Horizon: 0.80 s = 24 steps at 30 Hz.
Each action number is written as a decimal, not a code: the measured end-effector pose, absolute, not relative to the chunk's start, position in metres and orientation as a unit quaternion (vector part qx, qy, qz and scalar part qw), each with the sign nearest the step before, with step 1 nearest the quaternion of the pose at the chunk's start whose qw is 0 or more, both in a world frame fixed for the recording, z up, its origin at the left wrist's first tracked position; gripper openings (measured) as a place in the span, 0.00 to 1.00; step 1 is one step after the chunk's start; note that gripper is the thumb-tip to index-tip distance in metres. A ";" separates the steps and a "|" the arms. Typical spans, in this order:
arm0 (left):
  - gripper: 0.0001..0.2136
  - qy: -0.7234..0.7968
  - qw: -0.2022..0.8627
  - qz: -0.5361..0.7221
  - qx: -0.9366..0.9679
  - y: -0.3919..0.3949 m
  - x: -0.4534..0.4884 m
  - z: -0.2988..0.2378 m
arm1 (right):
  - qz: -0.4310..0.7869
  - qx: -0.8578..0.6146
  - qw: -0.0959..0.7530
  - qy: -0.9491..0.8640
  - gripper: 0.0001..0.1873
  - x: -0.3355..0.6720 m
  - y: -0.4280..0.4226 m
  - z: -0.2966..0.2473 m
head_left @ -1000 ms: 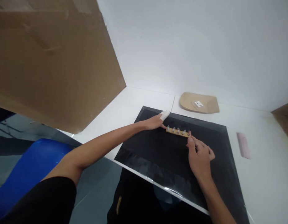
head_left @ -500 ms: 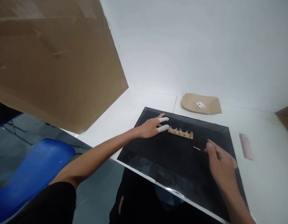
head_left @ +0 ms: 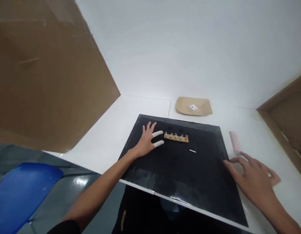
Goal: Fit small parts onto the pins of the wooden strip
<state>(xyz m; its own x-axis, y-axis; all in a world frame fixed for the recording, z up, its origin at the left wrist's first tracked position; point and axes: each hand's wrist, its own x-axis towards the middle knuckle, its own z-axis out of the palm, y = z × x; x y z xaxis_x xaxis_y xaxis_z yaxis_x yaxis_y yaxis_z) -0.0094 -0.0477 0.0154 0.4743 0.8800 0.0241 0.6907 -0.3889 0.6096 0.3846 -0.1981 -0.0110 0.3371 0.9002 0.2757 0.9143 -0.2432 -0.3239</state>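
My left hand (head_left: 148, 140) rests spread on the black mat (head_left: 175, 178), with white covers on its thumb and index finger. Just right of those fingertips lies a narrow tan strip (head_left: 176, 138) bearing a row of several small clear pieces and a pinkish one at its right end. A thin, light-coloured pin-like rod (head_left: 192, 150) lies on the mat, below and right of the strip. Over the mat's right edge, my right hand (head_left: 253, 170) is open with its fingers apart. Its fingertips are near the lower end of a pale pink flat bar (head_left: 235, 143); whether they touch cannot be made out.
A tan paper tray (head_left: 205, 110) holding a small white-labelled packet (head_left: 193, 107) stands behind the mat. Brown cardboard (head_left: 55, 81) walls off the left, and a brown panel (head_left: 287, 130) borders the right. A blue chair (head_left: 26, 191) stands at lower left.
My right hand has moved right, off the mat's middle toward the pink bar, and its fingers have opened. My left hand has drawn back slightly from the strip and spread. The view has shifted right.
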 end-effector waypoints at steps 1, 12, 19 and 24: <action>0.23 0.480 0.267 0.173 0.818 -0.043 -0.006 0.016 | -0.035 -0.784 0.205 -0.585 0.45 0.387 -0.194 -0.008; 0.16 0.472 0.258 0.158 0.828 -0.025 0.006 0.007 | -0.034 -0.645 0.147 -0.749 0.14 0.308 -0.159 -0.001; 0.11 0.472 0.257 0.166 0.827 -0.024 0.010 0.006 | -0.064 -0.590 0.059 -0.803 0.11 0.277 -0.139 0.008; 0.12 0.477 0.246 0.175 0.826 -0.025 0.010 0.002 | -0.083 -0.544 -0.010 -0.835 0.19 0.263 -0.143 0.019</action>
<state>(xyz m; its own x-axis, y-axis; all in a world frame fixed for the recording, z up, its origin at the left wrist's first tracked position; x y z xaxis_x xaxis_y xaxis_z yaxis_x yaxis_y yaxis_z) 0.0097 -0.0248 0.0023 0.4845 0.8731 0.0544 0.7008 -0.4246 0.5732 0.2635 -0.1432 0.0189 -0.4090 0.9096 0.0729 0.9063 0.3955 0.1491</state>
